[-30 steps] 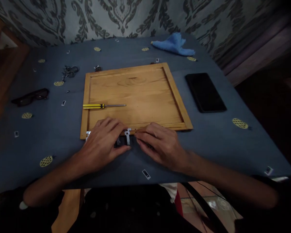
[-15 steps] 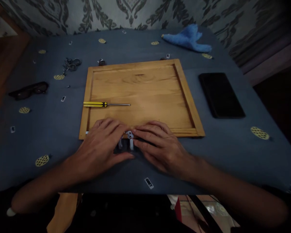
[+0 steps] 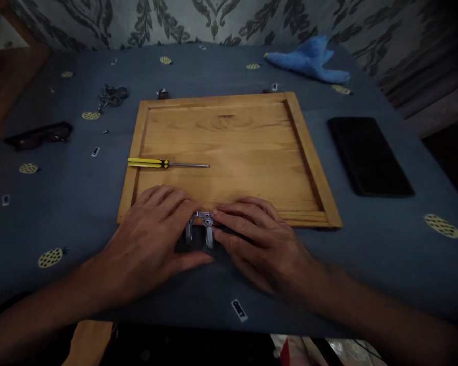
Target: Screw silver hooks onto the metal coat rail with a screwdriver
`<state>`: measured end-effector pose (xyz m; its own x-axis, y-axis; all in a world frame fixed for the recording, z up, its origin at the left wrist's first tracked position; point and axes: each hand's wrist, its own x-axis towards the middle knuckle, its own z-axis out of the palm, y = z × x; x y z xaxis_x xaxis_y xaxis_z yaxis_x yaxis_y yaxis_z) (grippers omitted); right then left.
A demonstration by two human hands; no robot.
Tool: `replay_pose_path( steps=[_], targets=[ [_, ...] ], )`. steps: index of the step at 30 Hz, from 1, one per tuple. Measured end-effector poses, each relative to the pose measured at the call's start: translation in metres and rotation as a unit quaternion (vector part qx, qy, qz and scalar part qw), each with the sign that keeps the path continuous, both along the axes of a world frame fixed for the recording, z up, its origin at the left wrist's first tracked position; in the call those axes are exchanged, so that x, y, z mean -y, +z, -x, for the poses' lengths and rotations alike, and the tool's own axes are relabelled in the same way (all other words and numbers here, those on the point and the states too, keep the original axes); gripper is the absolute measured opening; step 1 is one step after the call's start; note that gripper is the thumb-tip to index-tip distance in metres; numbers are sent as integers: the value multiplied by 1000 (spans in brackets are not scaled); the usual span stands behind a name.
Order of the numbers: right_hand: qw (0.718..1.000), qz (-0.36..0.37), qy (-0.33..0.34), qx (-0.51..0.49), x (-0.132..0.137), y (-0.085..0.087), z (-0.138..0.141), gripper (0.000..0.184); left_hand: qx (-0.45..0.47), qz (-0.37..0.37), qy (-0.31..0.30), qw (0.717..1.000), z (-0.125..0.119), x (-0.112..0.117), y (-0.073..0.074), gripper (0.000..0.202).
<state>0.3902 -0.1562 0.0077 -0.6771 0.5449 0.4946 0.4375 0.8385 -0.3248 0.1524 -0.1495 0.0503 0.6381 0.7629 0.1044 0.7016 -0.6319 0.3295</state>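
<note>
A silver metal fitting (image 3: 206, 220) with screw holes and two hanging prongs lies at the front rail of a framed wooden board (image 3: 229, 147). My left hand (image 3: 156, 223) holds the fitting's left side, fingers bent over the rail and thumb stretched out below. From the right, my right hand (image 3: 257, 234) presses its fingertips to the fitting, with the fingers close together. Parts of the fitting are hidden under the fingers. A yellow-and-black screwdriver (image 3: 148, 162) rests across the board's left rail, its shaft pointing right.
Sunglasses (image 3: 40, 135), a small screw (image 3: 106, 131) and a cluster of metal pieces (image 3: 113, 95) lie left on the blue tablecloth (image 3: 72, 203). A black tablet-like slab (image 3: 370, 156) is at right. A blue cloth (image 3: 309, 61) lies at the back. Dark hardware (image 3: 163, 94) sits behind the board.
The view has shifted a little, so the board looks slightly larger and lower. Both hands stay at the fitting, and a bit more of its top plate shows between the fingers.
</note>
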Motion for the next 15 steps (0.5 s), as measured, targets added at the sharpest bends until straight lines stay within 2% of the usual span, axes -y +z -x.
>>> replay_pose_path(
  steps=[6, 15],
  targets=[
    [1000, -4, 6, -7, 0, -1, 0, 22, -9, -15, 8, 1000, 0, 1, -3, 53],
    [1000, -3, 5, -23, -2, -3, 2, 20, -8, -8, 8, 1000, 0, 2, -2, 37]
  ],
)
